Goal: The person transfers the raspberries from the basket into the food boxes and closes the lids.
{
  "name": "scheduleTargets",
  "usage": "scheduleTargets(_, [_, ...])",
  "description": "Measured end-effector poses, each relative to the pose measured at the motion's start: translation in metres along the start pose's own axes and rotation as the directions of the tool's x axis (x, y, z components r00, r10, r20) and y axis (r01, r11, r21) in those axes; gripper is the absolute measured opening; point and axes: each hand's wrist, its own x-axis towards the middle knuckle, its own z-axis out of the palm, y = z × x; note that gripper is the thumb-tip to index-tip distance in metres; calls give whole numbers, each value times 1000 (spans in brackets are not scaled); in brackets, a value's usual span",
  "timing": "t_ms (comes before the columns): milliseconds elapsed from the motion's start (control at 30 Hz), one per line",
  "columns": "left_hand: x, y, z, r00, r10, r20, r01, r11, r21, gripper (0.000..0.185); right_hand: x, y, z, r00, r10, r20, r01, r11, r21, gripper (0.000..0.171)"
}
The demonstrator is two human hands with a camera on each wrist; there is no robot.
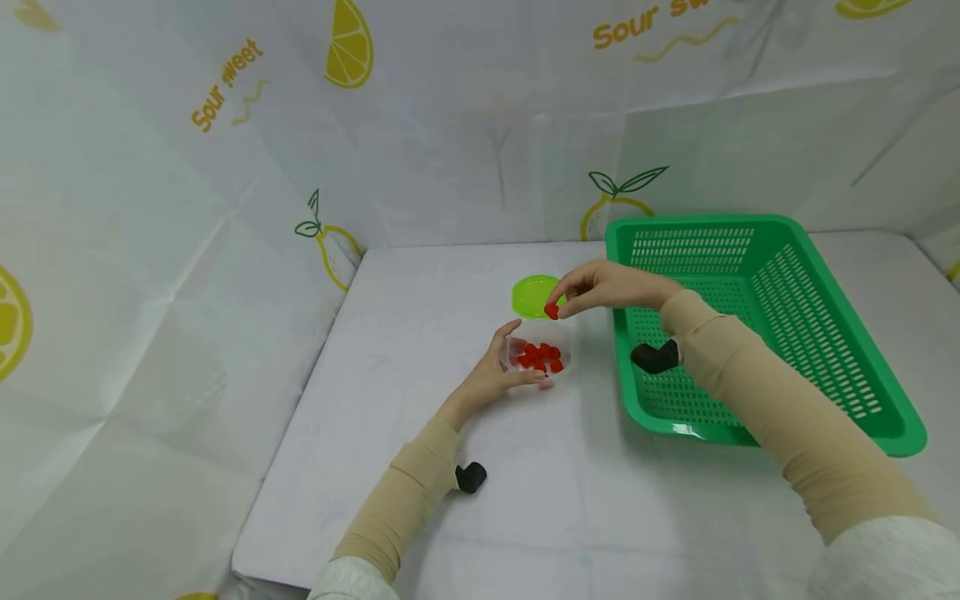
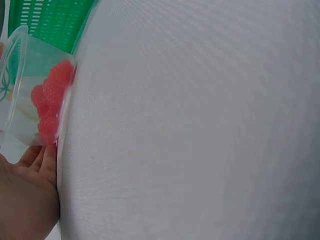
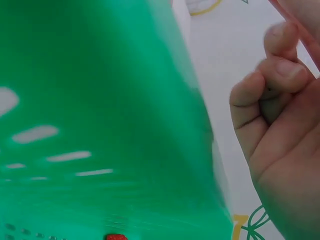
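A small clear plastic cup (image 1: 536, 350) with several red pieces (image 1: 540, 357) in it stands on the white table. My left hand (image 1: 501, 375) grips the cup from its left side; in the left wrist view the cup (image 2: 22, 85) and its red pieces (image 2: 50, 100) show above my fingers (image 2: 42, 160). My right hand (image 1: 600, 287) hovers just above the cup and pinches one red piece (image 1: 551, 311) between thumb and fingertips. In the right wrist view my curled fingers (image 3: 265, 95) show, but the pinched piece is hidden.
A round green lid (image 1: 534, 295) lies flat behind the cup. A green slotted basket (image 1: 757, 325) stands to the right, under my right forearm; its wall (image 3: 100, 125) fills the right wrist view. Lemon-print sheets wall the table at the back and left.
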Motion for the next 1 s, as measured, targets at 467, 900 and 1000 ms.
scheduleTargets(467, [-1,-2,1,1000,-6,-14,6,1000,10,86,12,5,12,990,7,138,13,990,-139,21])
scheduleTargets(900, [0,-1,1,1000,5,-8,-5,1000,16,86,19,5,25,979,61,195,2,951,-309,17])
scheduleTargets(1000, [1,-1,1,1000,-1,-13,2,1000,23,86,19,7,25,978,63,201,4,949,-315,17])
